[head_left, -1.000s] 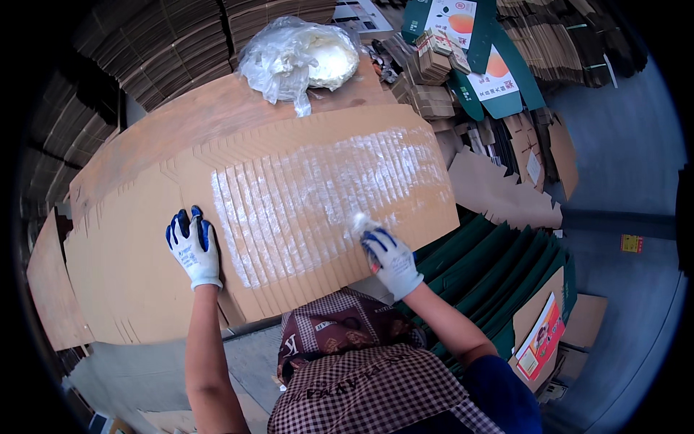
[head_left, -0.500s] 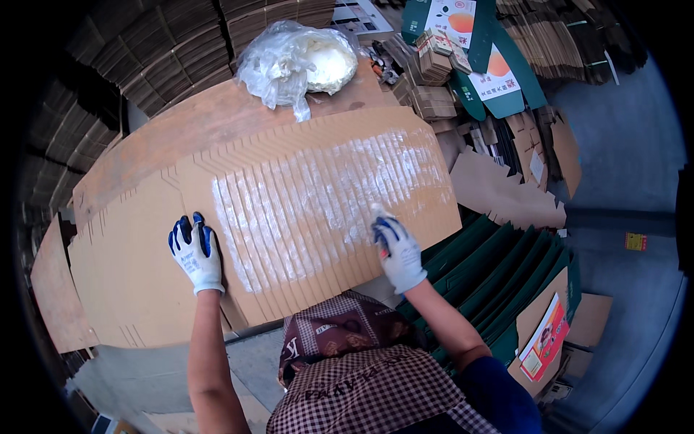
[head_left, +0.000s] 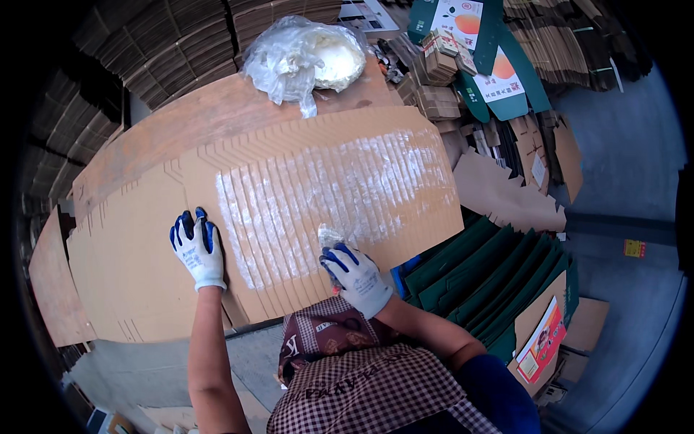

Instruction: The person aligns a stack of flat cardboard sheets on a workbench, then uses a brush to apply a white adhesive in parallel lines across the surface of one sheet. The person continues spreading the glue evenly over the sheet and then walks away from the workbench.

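Note:
Overlapping brown cardboard sheets lie fanned across the table, their edges forming narrow steps. A wet white, glue-like coating covers the stepped strips in the middle and right. My left hand, in a white glove with blue fingertips, presses flat on the cardboard left of the coating, fingers apart. My gloved right hand is closed around a brush. The brush's white-smeared bristles touch the near part of the coating; most of its handle is hidden by my fingers.
A clear plastic bag holding white paste rests at the table's far side. Green cardboard pieces stand in a row at right. Bundled cardboard stacks rise behind. A torn cardboard piece lies right of the table.
My right hand has moved left and slightly nearer with the brush, and the white coating looks fuller at the right. My left hand stays in place.

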The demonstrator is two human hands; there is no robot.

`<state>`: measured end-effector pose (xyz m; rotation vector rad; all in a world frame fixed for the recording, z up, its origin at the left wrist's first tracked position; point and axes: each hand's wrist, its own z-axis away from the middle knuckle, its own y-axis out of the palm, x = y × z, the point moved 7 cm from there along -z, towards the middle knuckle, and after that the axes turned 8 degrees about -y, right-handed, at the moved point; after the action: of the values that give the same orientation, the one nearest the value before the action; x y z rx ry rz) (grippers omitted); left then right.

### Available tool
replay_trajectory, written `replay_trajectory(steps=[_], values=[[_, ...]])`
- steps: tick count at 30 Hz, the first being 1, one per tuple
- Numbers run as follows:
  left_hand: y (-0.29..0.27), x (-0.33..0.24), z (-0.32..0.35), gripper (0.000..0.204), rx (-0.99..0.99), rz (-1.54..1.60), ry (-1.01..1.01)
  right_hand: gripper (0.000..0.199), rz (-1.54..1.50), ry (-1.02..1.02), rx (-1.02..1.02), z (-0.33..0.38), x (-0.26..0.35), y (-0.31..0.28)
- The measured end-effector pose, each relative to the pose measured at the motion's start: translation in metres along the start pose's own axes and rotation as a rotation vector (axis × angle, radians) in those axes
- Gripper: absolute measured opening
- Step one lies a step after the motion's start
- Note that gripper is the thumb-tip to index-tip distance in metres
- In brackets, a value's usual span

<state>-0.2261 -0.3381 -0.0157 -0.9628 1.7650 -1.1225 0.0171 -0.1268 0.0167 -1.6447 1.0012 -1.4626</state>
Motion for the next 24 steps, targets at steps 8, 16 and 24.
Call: replay_trajectory(steps=[8, 16, 24], values=[[-0.002, 0.004, 0.002, 0.034, -0.008, -0.004, 0.002, 0.044, 0.082, 0.535, -0.229, 0.012, -0.136, -0.045], [-0.001, -0.001, 0.001, 0.032, -0.012, -0.005, 0.012, 0.044, 0.005, 0.367, -0.198, 0.008, -0.104, -0.024], [-0.001, 0.000, 0.001, 0.034, 0.011, -0.015, 0.007, 0.037, -0.068, 0.283, -0.182, 0.003, -0.070, -0.029]])
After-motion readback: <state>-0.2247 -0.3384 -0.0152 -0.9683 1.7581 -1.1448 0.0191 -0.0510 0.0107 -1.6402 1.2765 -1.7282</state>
